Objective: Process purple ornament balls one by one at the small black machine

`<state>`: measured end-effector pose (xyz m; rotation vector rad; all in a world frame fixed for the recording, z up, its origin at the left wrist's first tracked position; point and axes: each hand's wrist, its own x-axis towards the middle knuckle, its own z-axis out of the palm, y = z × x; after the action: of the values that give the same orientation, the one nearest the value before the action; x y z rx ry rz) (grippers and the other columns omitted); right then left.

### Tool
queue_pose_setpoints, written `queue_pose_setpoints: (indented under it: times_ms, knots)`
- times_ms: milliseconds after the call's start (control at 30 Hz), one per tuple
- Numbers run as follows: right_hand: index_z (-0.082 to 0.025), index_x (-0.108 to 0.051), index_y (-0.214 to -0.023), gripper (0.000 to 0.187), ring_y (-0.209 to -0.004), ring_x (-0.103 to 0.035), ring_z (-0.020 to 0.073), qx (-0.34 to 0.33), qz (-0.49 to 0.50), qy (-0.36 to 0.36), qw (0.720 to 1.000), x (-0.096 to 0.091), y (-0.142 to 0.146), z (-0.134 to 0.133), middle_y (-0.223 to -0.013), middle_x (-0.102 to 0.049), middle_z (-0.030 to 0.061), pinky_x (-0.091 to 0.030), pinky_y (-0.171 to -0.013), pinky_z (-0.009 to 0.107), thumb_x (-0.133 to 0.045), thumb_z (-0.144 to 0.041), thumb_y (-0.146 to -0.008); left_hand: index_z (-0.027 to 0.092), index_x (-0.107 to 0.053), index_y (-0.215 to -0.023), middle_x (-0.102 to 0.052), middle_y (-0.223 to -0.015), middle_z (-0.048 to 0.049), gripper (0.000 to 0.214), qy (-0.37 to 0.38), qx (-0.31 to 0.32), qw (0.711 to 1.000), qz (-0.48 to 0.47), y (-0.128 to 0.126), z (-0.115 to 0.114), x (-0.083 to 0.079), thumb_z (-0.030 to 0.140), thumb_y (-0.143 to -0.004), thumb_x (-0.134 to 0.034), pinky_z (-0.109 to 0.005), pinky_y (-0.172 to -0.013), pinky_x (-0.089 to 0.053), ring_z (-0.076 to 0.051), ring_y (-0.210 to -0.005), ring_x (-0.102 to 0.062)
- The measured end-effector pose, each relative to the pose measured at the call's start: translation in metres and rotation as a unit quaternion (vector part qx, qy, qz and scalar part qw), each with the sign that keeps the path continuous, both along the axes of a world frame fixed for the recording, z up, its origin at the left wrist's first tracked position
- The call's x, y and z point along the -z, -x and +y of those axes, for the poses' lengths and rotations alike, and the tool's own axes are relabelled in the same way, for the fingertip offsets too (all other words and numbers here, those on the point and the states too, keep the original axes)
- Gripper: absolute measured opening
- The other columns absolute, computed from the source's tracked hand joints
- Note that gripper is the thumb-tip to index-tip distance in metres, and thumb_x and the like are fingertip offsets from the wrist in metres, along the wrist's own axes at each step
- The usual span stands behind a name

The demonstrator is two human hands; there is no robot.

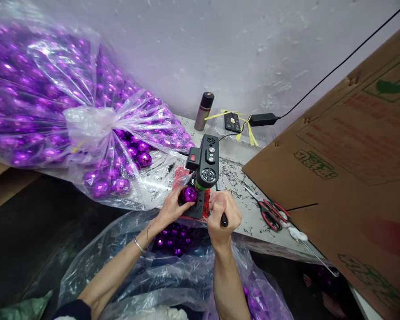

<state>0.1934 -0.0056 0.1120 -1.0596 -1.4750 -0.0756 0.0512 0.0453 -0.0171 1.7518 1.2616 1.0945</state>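
Between the fingers and thumb of my left hand (173,205) is a shiny purple faceted ball (190,194). It sits at the base of a small black bench press (209,161) with round vents, buttons and a red switch, just under the machine's head. My right hand (224,215) is wrapped in a fist round the press's black lever handle (224,220), whose end shows below the fingers. The exact contact between the ball and the press is hidden. Beneath the hands, more purple balls (173,238) lie in a clear plastic bag (120,253) at the table edge.
A large clear bag of purple balls (36,89) lies at the left, some spilling toward the press. Behind stand a dark spray can (204,111) and a black power adapter (263,119). Red-handled scissors (271,213) lie beside a big cardboard box (346,155) at the right.
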Motion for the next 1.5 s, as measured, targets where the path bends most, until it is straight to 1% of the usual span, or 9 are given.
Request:
queue_pose_setpoints:
  times_ms: [167,267,400,533,667,833,933,1133,1500]
  knots:
    - [-0.022,-0.049,-0.075,0.028,-0.065,-0.053,0.0117,-0.006,0.002,-0.003,1.000,0.005,0.000,-0.001,-0.067,-0.052,-0.0022,-0.041,-0.061,0.027,-0.043,-0.008,-0.098,0.022,-0.059,-0.133,-0.071,-0.127,-0.0124,0.056,-0.084,0.034,0.993,0.077,0.003,0.002,0.000,0.042,-0.085,-0.079,-0.050,-0.105,-0.054,-0.032,-0.121,-0.067]
    - [-0.022,-0.050,-0.075,0.028,-0.066,-0.053,0.0121,-0.012,-0.002,-0.004,1.000,0.006,-0.001,-0.003,-0.068,-0.052,-0.0018,-0.041,-0.061,0.027,-0.045,-0.007,-0.097,0.021,-0.058,-0.136,-0.070,-0.129,-0.0135,0.058,-0.109,0.052,0.989,0.085,0.001,0.004,0.004,0.042,-0.087,-0.078,-0.050,-0.105,-0.054,-0.033,-0.122,-0.066]
    - [-0.022,-0.049,-0.073,0.029,-0.066,-0.054,0.0123,-0.008,-0.010,-0.003,1.000,0.005,-0.001,-0.005,-0.067,-0.053,-0.0018,-0.041,-0.061,0.027,-0.044,-0.006,-0.097,0.022,-0.059,-0.137,-0.069,-0.130,-0.0140,0.059,-0.120,0.051,0.989,0.068,-0.007,0.007,0.013,0.044,-0.086,-0.079,-0.051,-0.106,-0.052,-0.033,-0.123,-0.065]
    - [-0.022,-0.049,-0.073,0.029,-0.065,-0.056,0.0128,-0.002,-0.012,-0.014,1.000,0.013,-0.001,-0.007,-0.067,-0.053,-0.0019,-0.042,-0.060,0.027,-0.043,-0.008,-0.097,0.021,-0.059,-0.137,-0.070,-0.130,-0.0140,0.062,-0.124,0.052,0.990,0.043,-0.011,0.010,0.020,0.048,-0.085,-0.080,-0.052,-0.107,-0.051,-0.033,-0.123,-0.066]
    - [-0.022,-0.049,-0.073,0.029,-0.065,-0.056,0.0124,0.012,-0.011,-0.014,1.000,0.032,-0.001,-0.008,-0.070,-0.055,-0.0009,-0.042,-0.060,0.027,-0.043,-0.012,-0.100,0.021,-0.060,-0.137,-0.070,-0.132,-0.0143,0.061,-0.119,0.058,0.991,0.038,-0.010,0.008,0.020,0.049,-0.085,-0.079,-0.052,-0.108,-0.050,-0.033,-0.124,-0.065]
    - [-0.022,-0.049,-0.073,0.032,-0.062,-0.053,0.0119,0.012,-0.034,-0.059,0.998,0.052,0.000,-0.004,-0.070,-0.056,-0.0005,-0.044,-0.062,0.028,-0.038,-0.018,-0.103,0.021,-0.061,-0.137,-0.070,-0.131,-0.0142,0.060,-0.098,0.052,0.993,0.036,-0.010,0.006,0.018,0.049,-0.087,-0.077,-0.053,-0.109,-0.049,-0.033,-0.125,-0.065]
    - [-0.022,-0.049,-0.072,0.033,-0.061,-0.054,0.0126,0.022,-0.030,-0.062,0.997,0.056,0.000,-0.003,-0.070,-0.056,-0.0008,-0.046,-0.065,0.031,-0.037,-0.021,-0.104,0.023,-0.060,-0.138,-0.070,-0.133,-0.0133,0.062,-0.078,0.057,0.995,0.039,-0.010,0.006,0.016,0.048,-0.085,-0.079,-0.053,-0.110,-0.049,-0.033,-0.126,-0.064]
    - [-0.023,-0.049,-0.072,0.035,-0.060,-0.054,0.0129,0.039,-0.010,-0.065,0.997,0.062,0.003,-0.003,-0.070,-0.056,-0.0015,-0.048,-0.068,0.033,-0.036,-0.023,-0.105,0.022,-0.061,-0.137,-0.070,-0.133,-0.0137,0.063,-0.065,0.057,0.996,0.037,-0.010,0.005,0.012,0.049,-0.083,-0.081,-0.054,-0.110,-0.049,-0.034,-0.127,-0.064]
    - [-0.023,-0.047,-0.073,0.036,-0.060,-0.054,0.0119,0.042,-0.019,-0.087,0.995,0.073,0.003,0.002,-0.069,-0.054,-0.0021,-0.048,-0.068,0.032,-0.034,-0.025,-0.106,0.020,-0.061,-0.136,-0.070,-0.132,-0.0142,0.061,-0.081,0.054,0.995,0.030,-0.011,0.007,0.014,0.046,-0.084,-0.081,-0.053,-0.108,-0.050,-0.033,-0.125,-0.065]
